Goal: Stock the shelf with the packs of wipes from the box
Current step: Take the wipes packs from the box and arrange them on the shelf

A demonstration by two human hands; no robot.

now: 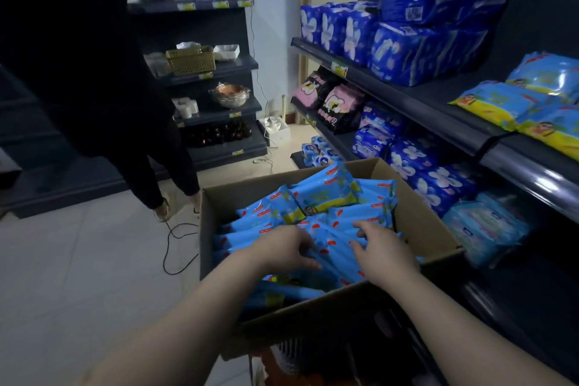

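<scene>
An open cardboard box (426, 222) sits right in front of the person, just beside the dark shelf (438, 110) on the right. The box is filled with blue packs of wipes (326, 197), some lying flat in layers and a few tilted up at the far end. Both bare forearms reach down into it. The left grip (282, 249) lies on the packs near the middle of the box, its fingers curled down over the edge of a bundle. The right grip (380, 249) is just beside it, with thumb and fingers clasping the same cluster of packs from the other side. Both are grasping packs, which are still inside the box. On the shelf at upper right, a row of matching packs (513, 103) lies with their yellow ends facing outward. Dark blue bundles (423, 25) are stacked farther along the same shelf, and more wrapped goods fill the lower levels. On the left, another person (78, 72) in dark clothing stands on the pale floor (78, 276), near a thin black cable (175, 247) that loops across the tiles.
</scene>
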